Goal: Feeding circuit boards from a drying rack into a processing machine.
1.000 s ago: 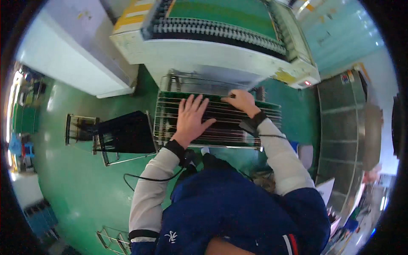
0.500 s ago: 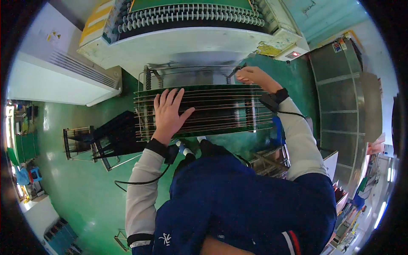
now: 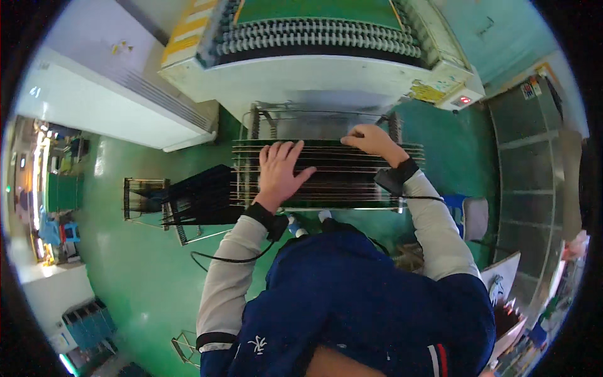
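Note:
Several thin dark panels [image 3: 358, 200] stand on edge in a metal wire rack [image 3: 254, 125] in front of me. My left hand [image 3: 279, 171] lies over the left part of their upper edges, fingers spread and thumb out to the right. My right hand [image 3: 372, 142] is at the rack's far side, its fingers bent together at the farthest panel's edge. What lies between those fingertips is hidden.
Beyond the rack stands a pale machine with rows of rollers [image 3: 320, 47] and a green board [image 3: 320, 12] on them. A second rack with dark panels [image 3: 204, 195] is at the left. A white cabinet [image 3: 107, 100] stands far left, a stool [image 3: 474, 217] at right.
My right hand has moved left from the rack's far right corner to the far panel's edge. My left hand remains spread on the panels. The whole view has shifted.

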`<state>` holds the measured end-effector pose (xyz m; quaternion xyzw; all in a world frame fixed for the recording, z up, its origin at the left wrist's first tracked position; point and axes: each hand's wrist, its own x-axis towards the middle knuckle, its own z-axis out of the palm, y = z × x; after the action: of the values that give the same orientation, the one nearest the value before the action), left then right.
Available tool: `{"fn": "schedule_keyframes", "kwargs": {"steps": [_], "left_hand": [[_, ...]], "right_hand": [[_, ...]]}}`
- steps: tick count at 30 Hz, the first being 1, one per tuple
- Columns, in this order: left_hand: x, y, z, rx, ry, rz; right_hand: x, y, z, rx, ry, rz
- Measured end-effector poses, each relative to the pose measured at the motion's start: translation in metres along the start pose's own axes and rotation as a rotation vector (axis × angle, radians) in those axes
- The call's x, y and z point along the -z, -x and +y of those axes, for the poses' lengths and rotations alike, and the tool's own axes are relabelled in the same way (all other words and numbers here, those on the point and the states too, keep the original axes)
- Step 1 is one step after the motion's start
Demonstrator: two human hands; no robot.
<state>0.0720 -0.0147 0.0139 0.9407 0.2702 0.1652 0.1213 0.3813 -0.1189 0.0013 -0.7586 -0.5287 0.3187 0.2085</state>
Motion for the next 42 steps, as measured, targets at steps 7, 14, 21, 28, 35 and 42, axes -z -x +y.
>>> {"fn": "schedule_keyframes", "kwargs": {"steps": [7, 14, 21, 28, 35, 42], "left_hand": [[-0.002, 0.005, 0.0, 0.015, 0.015, -0.01], [-0.001, 0.001, -0.003, 0.012, 0.049, -0.014], [-0.005, -0.003, -0.008, 0.01, 0.032, 0.004], [-0.004, -0.012, -0.013, 0.052, 0.042, -0.025], [-0.007, -0.01, -0.014, 0.088, 0.036, -0.095], [-0.009, -0.001, -0.006, 0.038, 0.036, 0.037]], "right_hand": [[-0.025, -0.02, -0.027, 0.02, 0.053, -0.021], [-0.031, -0.036, -0.03, 0.08, 0.04, -0.029], [-0.041, -0.046, -0.042, -0.002, 0.243, 0.013], [-0.034, -0.054, -0.051, -0.046, 0.305, 0.033], [-0.035, -0.056, -0.053, -0.083, 0.374, -0.014], [-0.044, -0.041, -0.052, -0.096, 0.378, 0.11]]}}
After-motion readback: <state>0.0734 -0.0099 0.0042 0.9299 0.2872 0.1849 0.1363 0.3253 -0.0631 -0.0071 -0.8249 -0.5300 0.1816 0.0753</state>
